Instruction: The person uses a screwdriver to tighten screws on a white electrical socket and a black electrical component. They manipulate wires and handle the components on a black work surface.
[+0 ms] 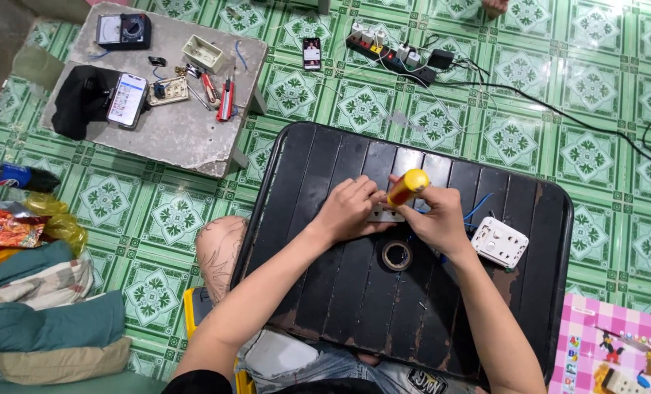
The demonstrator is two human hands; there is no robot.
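On a small black slatted table (340,292), my left hand (351,208) presses down on a white switch plate (385,216) that shows between both hands. My right hand (436,219) grips a screwdriver with a yellow handle (408,187), its tip hidden behind my fingers at the plate. A roll of black tape (397,255) lies just in front of my hands. A white socket box (499,242) sits to the right, with blue wires (479,208) beside it.
A low grey table (172,138) at the upper left carries a phone (128,99), a meter (123,31), pliers and a cutter. A power strip (387,52) with cables and a second phone (311,52) lie on the green tiled floor. Folded cloths lie at the left.
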